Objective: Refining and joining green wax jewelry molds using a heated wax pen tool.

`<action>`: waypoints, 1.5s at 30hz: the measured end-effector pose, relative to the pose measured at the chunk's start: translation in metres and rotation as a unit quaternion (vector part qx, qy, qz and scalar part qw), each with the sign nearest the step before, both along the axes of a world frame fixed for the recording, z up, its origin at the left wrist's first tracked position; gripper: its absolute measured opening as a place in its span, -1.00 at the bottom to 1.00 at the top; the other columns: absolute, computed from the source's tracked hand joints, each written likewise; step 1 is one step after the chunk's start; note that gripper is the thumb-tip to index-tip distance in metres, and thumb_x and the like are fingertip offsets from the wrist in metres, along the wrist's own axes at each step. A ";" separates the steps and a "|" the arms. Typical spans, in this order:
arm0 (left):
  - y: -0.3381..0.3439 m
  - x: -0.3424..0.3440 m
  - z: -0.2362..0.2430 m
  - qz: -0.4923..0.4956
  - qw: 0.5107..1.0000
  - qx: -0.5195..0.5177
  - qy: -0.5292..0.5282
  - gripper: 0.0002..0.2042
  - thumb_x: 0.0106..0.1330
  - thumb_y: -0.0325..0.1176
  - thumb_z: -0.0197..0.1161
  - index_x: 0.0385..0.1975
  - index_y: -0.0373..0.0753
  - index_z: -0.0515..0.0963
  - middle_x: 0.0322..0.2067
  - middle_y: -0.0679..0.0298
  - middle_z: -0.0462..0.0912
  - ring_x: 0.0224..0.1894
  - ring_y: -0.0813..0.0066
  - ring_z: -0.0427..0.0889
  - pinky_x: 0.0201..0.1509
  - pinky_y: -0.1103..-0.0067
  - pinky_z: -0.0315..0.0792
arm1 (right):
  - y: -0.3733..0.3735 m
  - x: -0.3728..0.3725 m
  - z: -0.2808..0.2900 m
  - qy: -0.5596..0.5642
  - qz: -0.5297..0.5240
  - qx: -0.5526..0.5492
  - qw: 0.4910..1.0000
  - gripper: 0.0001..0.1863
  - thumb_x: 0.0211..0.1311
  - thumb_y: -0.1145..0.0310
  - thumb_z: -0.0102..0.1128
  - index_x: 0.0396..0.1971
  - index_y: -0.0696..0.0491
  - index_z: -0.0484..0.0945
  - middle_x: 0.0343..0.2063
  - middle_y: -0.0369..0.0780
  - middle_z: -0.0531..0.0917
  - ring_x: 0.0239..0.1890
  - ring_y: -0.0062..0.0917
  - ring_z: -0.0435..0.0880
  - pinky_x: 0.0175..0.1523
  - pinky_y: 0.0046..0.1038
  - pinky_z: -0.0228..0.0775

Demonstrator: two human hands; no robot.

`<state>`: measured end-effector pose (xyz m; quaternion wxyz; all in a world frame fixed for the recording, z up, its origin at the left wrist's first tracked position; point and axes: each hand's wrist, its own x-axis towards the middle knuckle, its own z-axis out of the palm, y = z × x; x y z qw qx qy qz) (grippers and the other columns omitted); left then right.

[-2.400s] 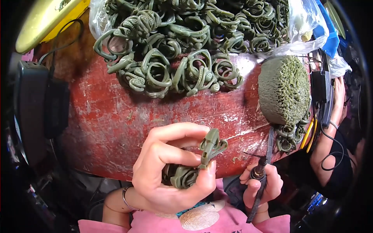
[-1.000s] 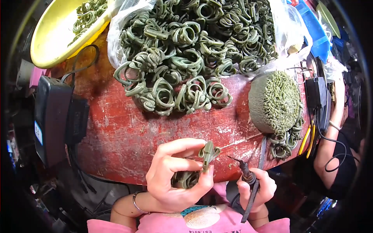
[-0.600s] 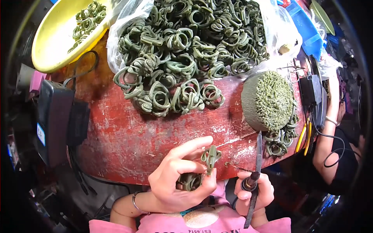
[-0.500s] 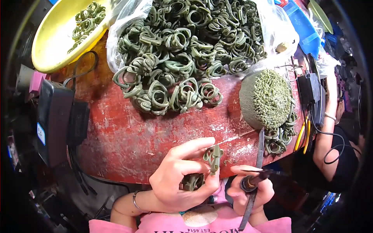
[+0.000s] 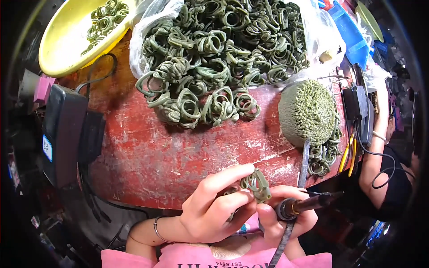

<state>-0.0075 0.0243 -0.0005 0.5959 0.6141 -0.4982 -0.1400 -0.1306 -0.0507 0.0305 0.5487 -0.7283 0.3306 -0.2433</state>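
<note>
My left hand (image 5: 210, 210) pinches a dull green ring (image 5: 261, 190) with an openwork band between thumb and fingers. More green ring pieces (image 5: 230, 192) show partly behind those fingers, tucked in the palm. Close beside it, my right hand (image 5: 304, 222) is closed round a long flat metal file (image 5: 282, 243) and a dark pen-like tool (image 5: 308, 204) with a brass-coloured collar. The file slants upward past the fingers, its upper end at the round green block. Right fingertips are near the lower end of the ring; whether they touch it I cannot tell.
Many green rings (image 5: 214, 71) spill from a clear plastic bag (image 5: 142, 44) on the red table (image 5: 143, 165). A rough-topped green block (image 5: 308, 114) stands right, rings beside it. Around are a yellow basin (image 5: 58, 49), black box (image 5: 65, 134), pliers (image 5: 348, 154) and another person's arm (image 5: 377, 147).
My left hand has moved right with the ring, bringing it close to my right fingers. The ring has turned to show more of its side. The pen-like tool has tilted slightly.
</note>
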 end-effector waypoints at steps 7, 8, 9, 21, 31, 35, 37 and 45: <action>0.001 0.001 0.000 0.009 0.999 -0.013 -0.040 -0.75 -0.15 -0.58 0.28 -0.44 -0.35 0.41 -0.24 -0.03 0.46 -0.33 0.24 0.54 -0.35 0.56 0.50 | 0.006 -0.003 -0.007 -0.008 -0.012 -0.006 1.000 -0.60 -0.26 0.41 0.38 -0.32 0.12 0.46 -0.55 -0.23 0.60 -0.56 -0.61 0.59 -0.45 -0.63 0.42; 0.001 0.002 0.001 0.006 0.999 -0.013 -0.053 -0.75 -0.16 -0.59 0.28 -0.43 -0.35 0.41 -0.24 -0.02 0.46 -0.33 0.24 0.54 -0.35 0.56 0.50 | 0.004 -0.003 -0.005 0.006 0.010 -0.025 1.000 -0.59 -0.26 0.41 0.38 -0.31 0.12 0.46 -0.55 -0.22 0.60 -0.56 -0.60 0.59 -0.45 -0.63 0.42; 0.002 0.002 0.000 0.006 0.999 -0.013 -0.052 -0.75 -0.16 -0.59 0.28 -0.43 -0.35 0.41 -0.24 -0.02 0.46 -0.33 0.24 0.54 -0.35 0.56 0.50 | 0.003 -0.004 -0.005 0.007 0.010 -0.025 1.000 -0.59 -0.26 0.41 0.38 -0.31 0.12 0.46 -0.55 -0.22 0.60 -0.56 -0.60 0.59 -0.45 -0.63 0.42; 0.003 0.008 -0.002 -0.039 0.997 0.038 0.046 -0.55 -0.14 -0.62 0.29 -0.28 -0.25 0.20 -0.23 0.01 0.42 -0.28 0.38 0.50 -0.24 0.62 0.41 | 0.004 -0.003 -0.012 0.006 -0.011 -0.141 0.990 -0.67 -0.16 0.48 0.29 -0.33 0.16 0.40 -0.55 -0.14 0.61 -0.62 -0.51 0.59 -0.54 -0.59 0.41; -0.002 0.002 -0.005 0.011 0.993 -0.022 0.118 -0.64 -0.18 -0.69 0.29 -0.32 -0.35 0.38 -0.28 0.03 0.49 -0.38 0.47 0.52 -0.43 0.69 0.45 | -0.001 0.000 -0.008 0.023 0.003 -0.197 0.980 -0.67 -0.17 0.48 0.29 -0.34 0.12 0.40 -0.62 -0.19 0.59 -0.67 -0.54 0.56 -0.59 -0.61 0.37; -0.003 0.002 -0.006 0.016 0.992 -0.022 0.126 -0.65 -0.18 -0.69 0.28 -0.32 -0.37 0.39 -0.29 0.02 0.50 -0.38 0.47 0.52 -0.43 0.68 0.45 | 0.003 -0.004 -0.015 0.013 -0.034 -0.149 0.988 -0.67 -0.18 0.47 0.30 -0.35 0.11 0.40 -0.65 -0.22 0.59 -0.69 -0.55 0.54 -0.59 -0.61 0.36; -0.001 0.003 -0.006 0.020 0.991 -0.017 0.128 -0.65 -0.18 -0.69 0.27 -0.32 -0.37 0.40 -0.30 0.02 0.50 -0.38 0.46 0.52 -0.42 0.68 0.46 | 0.003 -0.004 -0.016 0.012 -0.036 -0.143 0.989 -0.67 -0.18 0.47 0.29 -0.35 0.12 0.40 -0.65 -0.22 0.59 -0.69 -0.55 0.54 -0.59 -0.61 0.35; 0.001 0.008 -0.004 -0.024 0.994 0.035 0.105 -0.62 -0.11 -0.63 0.25 -0.24 -0.36 0.33 -0.25 0.01 0.43 -0.30 0.44 0.50 -0.32 0.67 0.43 | 0.002 -0.004 -0.014 0.014 -0.037 -0.110 0.993 -0.69 -0.18 0.50 0.29 -0.36 0.16 0.42 -0.65 -0.21 0.59 -0.68 -0.56 0.55 -0.59 -0.61 0.36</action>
